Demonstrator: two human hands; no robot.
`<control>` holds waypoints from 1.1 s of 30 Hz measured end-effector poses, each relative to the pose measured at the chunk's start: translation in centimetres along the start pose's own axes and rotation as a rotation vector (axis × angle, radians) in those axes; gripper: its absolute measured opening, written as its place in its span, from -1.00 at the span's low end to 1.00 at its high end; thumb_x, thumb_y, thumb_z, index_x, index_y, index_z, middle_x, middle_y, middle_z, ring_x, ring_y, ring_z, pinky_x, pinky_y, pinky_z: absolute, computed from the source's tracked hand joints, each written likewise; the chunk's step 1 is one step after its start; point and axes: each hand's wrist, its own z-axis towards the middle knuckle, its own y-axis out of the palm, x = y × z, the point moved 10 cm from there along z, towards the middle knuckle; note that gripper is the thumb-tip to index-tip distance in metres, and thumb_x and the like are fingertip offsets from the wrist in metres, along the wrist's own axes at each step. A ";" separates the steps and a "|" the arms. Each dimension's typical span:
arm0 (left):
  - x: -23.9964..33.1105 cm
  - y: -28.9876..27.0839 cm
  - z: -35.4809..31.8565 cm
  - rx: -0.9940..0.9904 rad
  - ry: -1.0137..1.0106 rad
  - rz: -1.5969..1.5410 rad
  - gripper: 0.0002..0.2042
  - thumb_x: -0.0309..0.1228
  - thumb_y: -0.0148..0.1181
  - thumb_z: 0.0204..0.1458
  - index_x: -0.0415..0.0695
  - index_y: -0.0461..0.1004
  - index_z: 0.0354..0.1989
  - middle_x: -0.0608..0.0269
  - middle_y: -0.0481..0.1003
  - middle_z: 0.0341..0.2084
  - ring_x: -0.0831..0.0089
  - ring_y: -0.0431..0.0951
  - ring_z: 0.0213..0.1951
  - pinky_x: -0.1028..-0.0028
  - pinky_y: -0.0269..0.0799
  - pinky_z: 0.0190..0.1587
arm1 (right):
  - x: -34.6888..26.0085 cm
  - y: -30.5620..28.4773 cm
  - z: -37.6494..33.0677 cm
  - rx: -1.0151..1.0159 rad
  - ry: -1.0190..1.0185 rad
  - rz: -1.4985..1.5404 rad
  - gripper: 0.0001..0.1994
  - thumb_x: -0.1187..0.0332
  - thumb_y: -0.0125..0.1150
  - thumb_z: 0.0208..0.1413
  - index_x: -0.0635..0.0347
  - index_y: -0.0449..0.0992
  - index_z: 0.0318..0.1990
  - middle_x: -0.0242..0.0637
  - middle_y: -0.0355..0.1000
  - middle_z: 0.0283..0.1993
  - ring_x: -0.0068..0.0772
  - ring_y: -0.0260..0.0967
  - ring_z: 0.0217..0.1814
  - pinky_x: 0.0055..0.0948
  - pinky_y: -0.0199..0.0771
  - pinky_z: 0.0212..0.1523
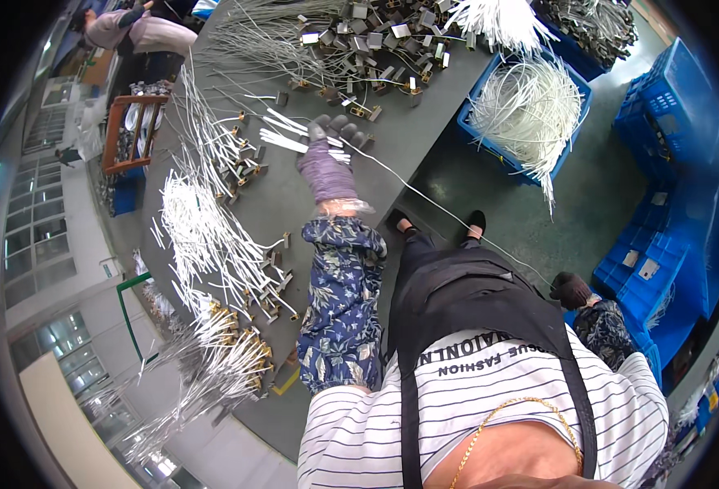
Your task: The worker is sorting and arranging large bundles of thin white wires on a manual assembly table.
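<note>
So the left hand (327, 159), in a grey-purple work glove, is stretched way out onto the grey counter (294, 204) near the upper middle of the frame, arm fully extended in a blue floral sleeve cover. Its fingers (339, 126) are laid flat over a small bunch of white sleeved wires (290, 134), pressing or gathering them rather than clenched around them; can't tell if it really has a grip. A single long white wire (424, 196) trails from that hand down toward the middle right. The right hand (571, 289), dark glove, hangs low at the right side of the frame beside the hip, and I can't tell what its fingers are doing or if they hold anything. Progress-wise, looks like a lot is still unsorted: a big heap of metal-ended parts (375, 41) at the top, loose white wire piles (204, 228) along the left, brass-tipped bundles (237, 342) lower left. A blue crate (575, 106) upper right holds more white wire coils.
</note>
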 end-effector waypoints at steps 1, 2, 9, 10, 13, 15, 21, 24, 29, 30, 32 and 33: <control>1.1 0.1 0.0 0.010 0.035 0.037 -0.64 -0.17 0.04 0.15 -0.21 0.26 -0.07 0.02 0.49 -0.36 0.23 0.53 -0.39 0.26 0.58 -0.34 | -0.7 -0.1 -0.3 -0.002 -0.006 0.001 -0.76 0.34 0.32 -0.17 0.17 0.46 -0.31 -0.32 0.34 -0.64 -0.44 0.29 -0.66 -0.38 0.24 -0.69; 1.7 -0.1 0.1 0.009 0.039 0.039 -0.64 -0.17 0.04 0.15 -0.21 0.26 -0.07 0.02 0.49 -0.36 0.23 0.53 -0.39 0.26 0.58 -0.34 | -1.1 -0.3 -0.6 0.010 0.008 0.030 -0.77 0.38 0.33 -0.20 0.19 0.46 -0.35 -0.32 0.32 -0.65 -0.45 0.27 -0.68 -0.40 0.19 -0.70; -0.2 0.5 -1.5 -0.055 -0.051 0.270 -0.69 -0.21 0.09 0.11 -0.18 0.33 -0.11 0.03 0.51 -0.33 0.24 0.57 -0.40 0.24 0.60 -0.37 | -2.7 -0.2 -1.6 0.007 -0.020 0.121 -0.83 0.43 0.29 -0.17 0.14 0.43 -0.38 -0.38 0.30 -0.66 -0.54 0.21 -0.71 -0.49 0.13 -0.74; -2.6 1.3 -2.3 -0.172 -0.162 0.146 -0.69 -0.20 0.08 0.12 -0.19 0.36 -0.14 0.08 0.52 -0.38 0.27 0.56 -0.42 0.31 0.58 -0.37 | -3.0 0.0 -1.6 0.006 -0.018 0.115 -0.83 0.43 0.29 -0.17 0.14 0.43 -0.38 -0.38 0.30 -0.66 -0.54 0.21 -0.71 -0.49 0.13 -0.74; -10.5 1.5 -7.3 -0.369 -0.362 0.279 -0.72 -0.21 0.10 0.09 -0.22 0.51 -0.36 0.18 0.52 -0.46 0.43 0.54 -0.39 0.45 0.53 -0.30 | -4.7 0.9 -0.9 -0.032 -0.078 0.192 -0.85 0.46 0.30 -0.17 0.14 0.45 -0.41 -0.41 0.30 -0.64 -0.57 0.20 -0.71 -0.50 0.12 -0.74; -12.5 2.2 -10.6 -0.436 -0.411 0.537 -0.72 -0.22 0.06 0.11 -0.24 0.50 -0.31 0.18 0.53 -0.42 0.43 0.54 -0.35 0.44 0.49 -0.21 | -4.6 1.1 -0.7 0.022 -0.058 0.193 -0.83 0.46 0.33 -0.22 0.08 0.42 -0.48 -0.43 0.30 -0.66 -0.58 0.17 -0.72 -0.51 0.09 -0.74; -3.4 -2.3 -4.1 -0.205 -0.170 0.057 -0.80 -0.29 0.14 0.06 -0.15 0.50 -0.25 0.18 0.53 -0.36 0.43 0.55 -0.33 0.42 0.47 -0.31 | -8.3 1.1 0.2 0.011 -0.156 0.180 -0.84 0.46 0.32 -0.19 0.09 0.40 -0.52 -0.47 0.28 -0.66 -0.63 0.17 -0.69 -0.53 0.11 -0.70; -1.4 -3.7 -4.2 0.077 -0.062 0.524 -0.79 -0.30 0.19 0.05 -0.22 0.47 -0.37 0.21 0.53 -0.54 0.51 0.49 -0.57 0.53 0.43 -0.50 | -14.9 1.4 0.8 0.041 -0.371 0.131 -0.82 0.38 0.34 -0.17 0.19 0.44 -0.43 -0.45 0.32 -0.54 -0.60 0.21 -0.53 -0.51 0.24 -0.54; -7.3 -6.6 -6.4 0.170 -0.214 0.583 -0.85 -0.38 0.17 0.05 -0.24 0.47 -0.38 0.24 0.52 -0.60 0.57 0.49 -0.63 0.59 0.41 -0.58 | -36.8 6.9 -3.5 -0.089 -0.821 0.238 -0.66 0.24 0.27 -0.05 0.19 0.42 -0.14 -0.40 0.34 -0.44 -0.58 0.24 -0.50 -0.50 0.31 -0.47; -6.8 -7.0 -5.4 0.167 -0.213 0.576 -0.85 -0.38 0.17 0.05 -0.24 0.47 -0.38 0.24 0.52 -0.60 0.57 0.49 -0.63 0.59 0.41 -0.58 | -40.4 7.7 -5.0 -0.077 -1.013 0.181 -0.56 0.20 0.26 -0.04 0.19 0.39 -0.02 -0.35 0.35 -0.40 -0.56 0.28 -0.43 -0.49 0.34 -0.41; -4.4 -7.5 -2.7 0.018 -0.178 0.769 -0.81 -0.36 0.18 0.05 -0.26 0.46 -0.37 0.26 0.51 -0.61 0.59 0.47 -0.64 0.60 0.39 -0.59 | -43.9 10.1 -5.8 -0.251 -0.900 0.144 -0.46 0.21 0.25 -0.04 0.17 0.31 0.11 -0.20 0.37 -0.22 -0.37 0.35 -0.22 -0.38 0.38 -0.25; -2.2 -9.2 -1.7 0.065 -0.123 0.904 -0.80 -0.34 0.19 0.04 -0.26 0.45 -0.37 0.27 0.50 -0.62 0.59 0.44 -0.66 0.59 0.37 -0.61 | -45.9 10.7 -6.3 -0.257 -0.908 0.138 -0.46 0.21 0.25 -0.04 0.17 0.31 0.11 -0.20 0.37 -0.22 -0.37 0.35 -0.22 -0.38 0.38 -0.25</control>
